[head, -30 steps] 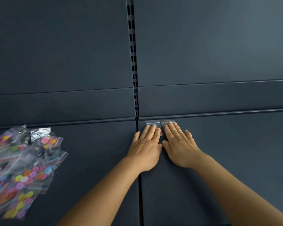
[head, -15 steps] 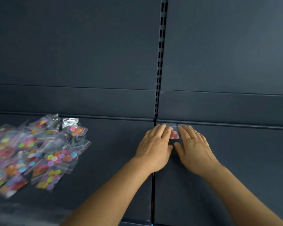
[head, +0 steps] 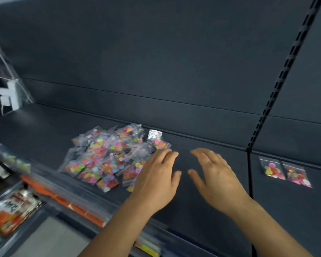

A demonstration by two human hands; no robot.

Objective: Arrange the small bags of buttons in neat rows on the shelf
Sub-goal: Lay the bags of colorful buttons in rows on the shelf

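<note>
- Clear plastic bags of buttons lie in a loose pile on the shelf, left of the slotted upright; two placed bags sit side by side just right of it.
- Slippery bags could slide or drag neighbours out when one is pulled, I judge.
- Left hand, fingers relaxed and spread, overlaps the pile's right edge; contact unclear.
- Right hand hovers with fingers spread, holding nothing.

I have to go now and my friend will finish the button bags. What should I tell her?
Left hand: open, holding nothing, fingertips at the edge of the pile of bags.
Right hand: open, holding nothing, over bare shelf.
Done: two bags lie flat side by side, right of the shelf seam, near the back.
Left: everything in the pile goes into rows next to those two.
</note>
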